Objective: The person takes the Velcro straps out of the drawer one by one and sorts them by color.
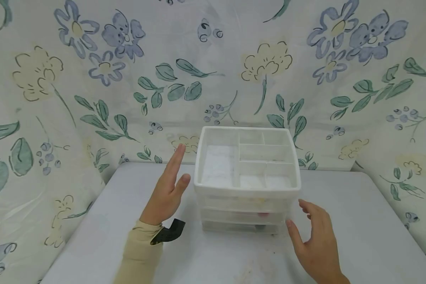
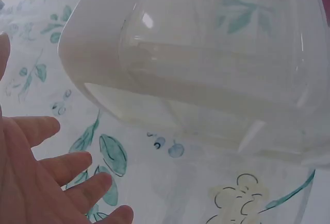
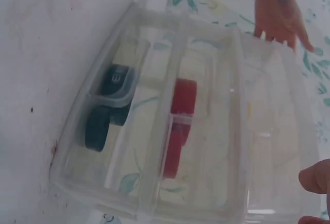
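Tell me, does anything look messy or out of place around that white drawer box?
Yes, a little: faint brownish smudges and dark specks mark the otherwise plain white table in front of the drawer box. They look like dirt or stains, though I can't tell which. The drawer box itself stands upright with no obvious damage.

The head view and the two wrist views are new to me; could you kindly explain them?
There is no machine here: these are a person's bare hands. The head view comes from a camera worn on the head, looking forward and down; each wrist view comes from a camera on that wrist. On the white table stands a white desktop organizer with a divided top tray and three clear drawers. Through the drawer fronts, the right wrist view shows something dark in the bottom one and something red in the middle one. The left hand and right hand are at either side; neither grips anything.
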### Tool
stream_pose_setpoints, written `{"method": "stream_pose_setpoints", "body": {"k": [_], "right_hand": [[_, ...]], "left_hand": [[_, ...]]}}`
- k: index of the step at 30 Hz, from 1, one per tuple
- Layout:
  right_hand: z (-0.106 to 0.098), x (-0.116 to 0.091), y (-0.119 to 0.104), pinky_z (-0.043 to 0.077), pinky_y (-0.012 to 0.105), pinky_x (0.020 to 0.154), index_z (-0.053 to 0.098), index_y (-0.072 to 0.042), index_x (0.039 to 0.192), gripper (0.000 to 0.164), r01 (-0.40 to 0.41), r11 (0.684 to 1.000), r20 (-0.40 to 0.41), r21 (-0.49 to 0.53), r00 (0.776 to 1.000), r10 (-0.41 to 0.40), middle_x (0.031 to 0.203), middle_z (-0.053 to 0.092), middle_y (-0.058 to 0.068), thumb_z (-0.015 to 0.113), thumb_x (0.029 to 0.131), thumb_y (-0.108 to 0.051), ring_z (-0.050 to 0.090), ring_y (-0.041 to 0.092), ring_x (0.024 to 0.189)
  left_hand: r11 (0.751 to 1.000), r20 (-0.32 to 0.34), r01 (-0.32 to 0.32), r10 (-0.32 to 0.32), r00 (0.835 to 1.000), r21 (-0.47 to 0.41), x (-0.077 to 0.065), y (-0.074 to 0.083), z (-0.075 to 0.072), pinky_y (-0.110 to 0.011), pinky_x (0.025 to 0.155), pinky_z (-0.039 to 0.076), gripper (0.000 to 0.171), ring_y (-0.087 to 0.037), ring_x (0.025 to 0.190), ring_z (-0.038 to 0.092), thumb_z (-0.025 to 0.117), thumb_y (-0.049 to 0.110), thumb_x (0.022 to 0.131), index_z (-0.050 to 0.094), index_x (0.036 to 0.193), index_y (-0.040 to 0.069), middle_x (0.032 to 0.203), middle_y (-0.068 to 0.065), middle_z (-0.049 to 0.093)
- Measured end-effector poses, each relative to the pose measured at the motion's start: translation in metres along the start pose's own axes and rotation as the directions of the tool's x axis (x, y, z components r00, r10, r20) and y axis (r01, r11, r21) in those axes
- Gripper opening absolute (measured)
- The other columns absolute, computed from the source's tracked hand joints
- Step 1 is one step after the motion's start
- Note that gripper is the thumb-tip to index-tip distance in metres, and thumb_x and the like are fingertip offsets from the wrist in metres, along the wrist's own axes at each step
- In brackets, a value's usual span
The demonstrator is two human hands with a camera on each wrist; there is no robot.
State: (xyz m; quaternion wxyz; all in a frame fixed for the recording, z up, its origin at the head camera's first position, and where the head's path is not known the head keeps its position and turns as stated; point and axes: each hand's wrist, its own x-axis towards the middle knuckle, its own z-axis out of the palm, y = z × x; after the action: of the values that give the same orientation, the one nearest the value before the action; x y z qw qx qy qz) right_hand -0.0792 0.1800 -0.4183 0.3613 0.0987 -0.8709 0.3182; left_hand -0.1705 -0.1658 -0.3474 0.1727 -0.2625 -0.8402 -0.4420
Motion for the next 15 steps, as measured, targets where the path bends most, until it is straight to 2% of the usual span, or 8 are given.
{"method": "stream_pose_setpoints", "body": {"k": [5, 10, 15], "right_hand": [[0.008, -0.009, -0.006, 0.036, 0.014, 0.092, 0.055, -0.001, 0.135, 0.062, 0.035, 0.999, 0.008, 0.026, 0.999, -0.036, 0.124, 0.059, 0.013, 0.078, 0.078, -0.003, 0.053, 0.023, 0.106], [0.015, -0.011, -0.014, 0.039, 0.015, 0.091, 0.055, -0.002, 0.135, 0.059, 0.029, 0.991, 0.046, 0.132, 0.998, -0.036, 0.126, 0.06, 0.007, 0.076, 0.08, 0.002, 0.052, 0.017, 0.107], [0.023, -0.009, -0.025, 0.044, 0.014, 0.086, 0.055, -0.004, 0.133, 0.05, -0.078, 0.953, 0.119, 0.293, 0.992, 0.045, 0.125, 0.062, 0.003, 0.073, 0.088, 0.002, 0.055, 0.013, 0.107]], "left_hand": [[0.998, -0.023, -0.034, 0.033, 0.999, -0.046, 0.004, 0.004, 0.007, -0.054, 0.123, 0.013, 0.069, -0.019, 0.154, 0.011, 0.043, 0.045, 0.107, 0.014, 0.163, 0.016, 0.168, 0.001, 0.013], [0.996, -0.038, -0.054, 0.051, 0.998, -0.067, 0.005, 0.007, 0.012, -0.051, 0.123, 0.013, 0.068, -0.018, 0.154, 0.012, 0.043, 0.045, 0.107, 0.015, 0.163, 0.016, 0.168, 0.001, 0.014], [0.995, -0.059, -0.069, 0.064, 0.996, -0.074, 0.005, 0.008, 0.016, -0.047, 0.124, 0.014, 0.067, -0.019, 0.154, 0.013, 0.044, 0.041, 0.108, 0.017, 0.163, 0.015, 0.168, 0.001, 0.015]]}}
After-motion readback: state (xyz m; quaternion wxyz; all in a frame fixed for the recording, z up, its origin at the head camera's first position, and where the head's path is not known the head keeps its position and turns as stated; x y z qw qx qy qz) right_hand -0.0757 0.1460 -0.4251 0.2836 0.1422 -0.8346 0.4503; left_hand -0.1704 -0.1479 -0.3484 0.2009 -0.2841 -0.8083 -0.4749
